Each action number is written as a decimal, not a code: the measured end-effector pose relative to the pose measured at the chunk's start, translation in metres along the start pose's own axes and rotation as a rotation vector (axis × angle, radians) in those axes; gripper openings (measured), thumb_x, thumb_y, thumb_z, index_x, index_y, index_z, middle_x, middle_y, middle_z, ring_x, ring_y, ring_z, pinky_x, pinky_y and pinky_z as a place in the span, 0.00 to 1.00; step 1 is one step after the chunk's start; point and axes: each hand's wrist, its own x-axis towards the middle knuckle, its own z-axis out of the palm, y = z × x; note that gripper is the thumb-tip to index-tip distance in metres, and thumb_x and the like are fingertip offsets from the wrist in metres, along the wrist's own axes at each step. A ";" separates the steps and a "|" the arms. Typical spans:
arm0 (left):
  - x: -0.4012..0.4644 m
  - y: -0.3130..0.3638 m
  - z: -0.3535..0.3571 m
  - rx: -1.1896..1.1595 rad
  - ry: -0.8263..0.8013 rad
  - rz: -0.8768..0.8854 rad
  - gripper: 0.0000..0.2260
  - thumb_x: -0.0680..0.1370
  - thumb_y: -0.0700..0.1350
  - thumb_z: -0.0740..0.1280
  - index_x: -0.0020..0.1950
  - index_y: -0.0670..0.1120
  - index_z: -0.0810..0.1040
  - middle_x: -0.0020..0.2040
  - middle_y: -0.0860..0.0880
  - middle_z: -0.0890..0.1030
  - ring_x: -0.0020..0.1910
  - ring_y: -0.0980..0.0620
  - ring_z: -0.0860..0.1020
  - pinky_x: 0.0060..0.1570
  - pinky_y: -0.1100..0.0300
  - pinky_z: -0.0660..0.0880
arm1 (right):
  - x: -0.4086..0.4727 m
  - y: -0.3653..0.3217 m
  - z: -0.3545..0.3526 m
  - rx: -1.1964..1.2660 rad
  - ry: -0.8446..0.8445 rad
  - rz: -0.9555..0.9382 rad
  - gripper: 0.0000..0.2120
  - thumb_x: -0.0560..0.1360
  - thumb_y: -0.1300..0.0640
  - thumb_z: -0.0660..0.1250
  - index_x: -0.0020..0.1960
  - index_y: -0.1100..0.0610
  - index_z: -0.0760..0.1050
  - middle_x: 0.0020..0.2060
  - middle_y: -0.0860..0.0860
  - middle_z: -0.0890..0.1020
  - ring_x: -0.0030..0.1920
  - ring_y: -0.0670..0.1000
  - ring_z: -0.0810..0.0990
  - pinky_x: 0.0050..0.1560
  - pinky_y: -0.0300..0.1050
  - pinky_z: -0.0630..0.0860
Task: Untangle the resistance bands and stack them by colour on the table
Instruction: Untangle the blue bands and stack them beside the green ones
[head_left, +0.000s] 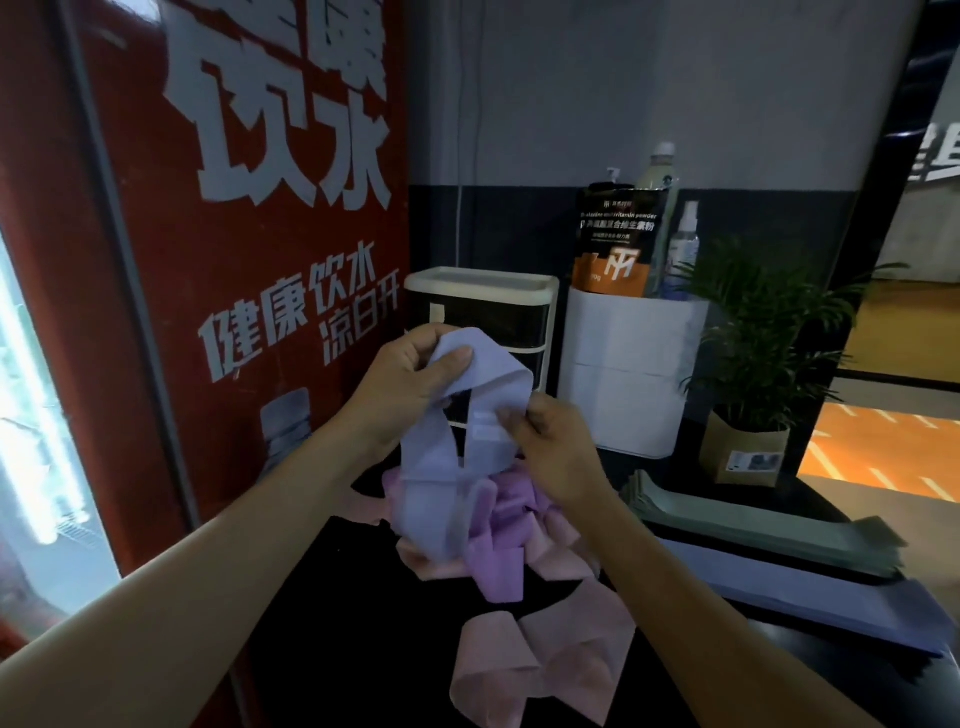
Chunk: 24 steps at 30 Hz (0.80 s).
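Lavender band (478, 384) held mid-frame: top fold pinched by left hand (410, 374), label strip by right hand (550, 441). Lower loop should be lifted slowly clear of pink/purple tangle (498, 525), then laid on lavender stack (810, 603) at right.

The worktop (332, 613) is black. A heap of pink and purple bands (498, 525) lies on it. To the right lie flat green bands (753, 525) and flat blue bands (810, 603). At the back stand a white box (628, 374), small drawers (488, 312) and a potted plant (748, 415).
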 end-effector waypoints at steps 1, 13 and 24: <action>-0.001 -0.001 -0.003 0.018 -0.013 -0.023 0.05 0.79 0.41 0.62 0.51 0.47 0.77 0.41 0.50 0.79 0.36 0.57 0.78 0.38 0.61 0.77 | 0.003 -0.002 -0.005 0.030 0.022 0.008 0.11 0.78 0.63 0.62 0.47 0.72 0.75 0.40 0.69 0.79 0.41 0.68 0.76 0.39 0.53 0.75; -0.009 -0.044 -0.029 0.588 -0.137 -0.032 0.23 0.71 0.33 0.70 0.61 0.51 0.70 0.49 0.52 0.75 0.45 0.59 0.76 0.40 0.71 0.73 | 0.011 -0.002 -0.053 0.102 0.135 0.134 0.08 0.77 0.68 0.61 0.46 0.60 0.78 0.41 0.56 0.82 0.41 0.53 0.79 0.46 0.50 0.76; -0.014 -0.065 -0.047 0.107 0.007 -0.455 0.06 0.76 0.43 0.66 0.42 0.42 0.78 0.36 0.48 0.79 0.33 0.55 0.75 0.30 0.66 0.72 | -0.007 0.030 -0.077 0.097 0.078 0.435 0.10 0.69 0.57 0.74 0.32 0.60 0.78 0.31 0.59 0.76 0.32 0.53 0.73 0.35 0.45 0.70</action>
